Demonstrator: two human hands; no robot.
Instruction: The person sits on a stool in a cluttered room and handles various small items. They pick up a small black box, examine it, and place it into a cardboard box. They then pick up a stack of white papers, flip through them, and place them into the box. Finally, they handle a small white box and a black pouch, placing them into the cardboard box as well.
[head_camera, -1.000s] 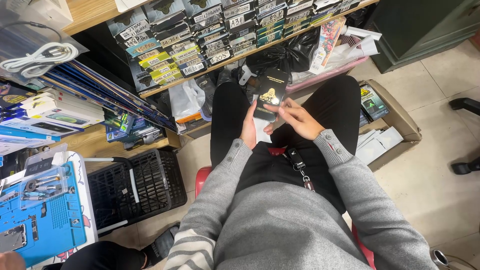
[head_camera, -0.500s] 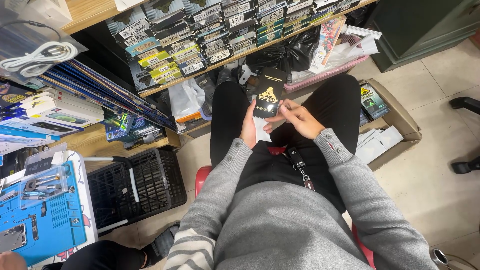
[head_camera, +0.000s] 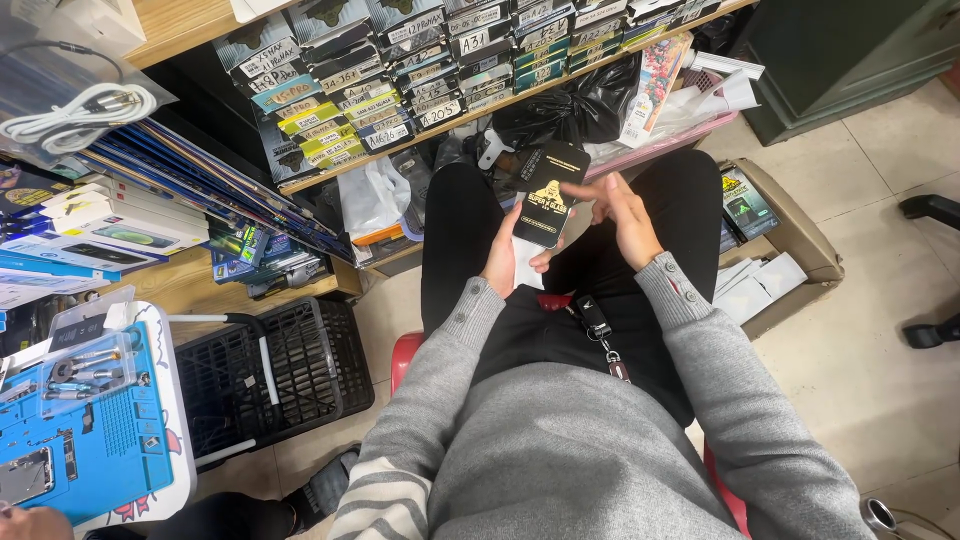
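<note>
**Flat black packet held over the lap**

The left hand (head_camera: 503, 262) grips a flat black packet (head_camera: 548, 192) from below, its fingers wrapped around the lower edge, so the packet stands up above that hand, tilted away from the body. The right hand (head_camera: 622, 215) hovers just beside the packet's right edge, fingers spread loose and open, holding nothing; its fingertips touch or nearly touch the packet. The packet is a slim rectangle with rounded corners, glossy black, with a gold emblem in the middle and a white strip at its bottom. It sits above the knees, in front of a shelf of labelled boxes (head_camera: 420, 90).
</note>
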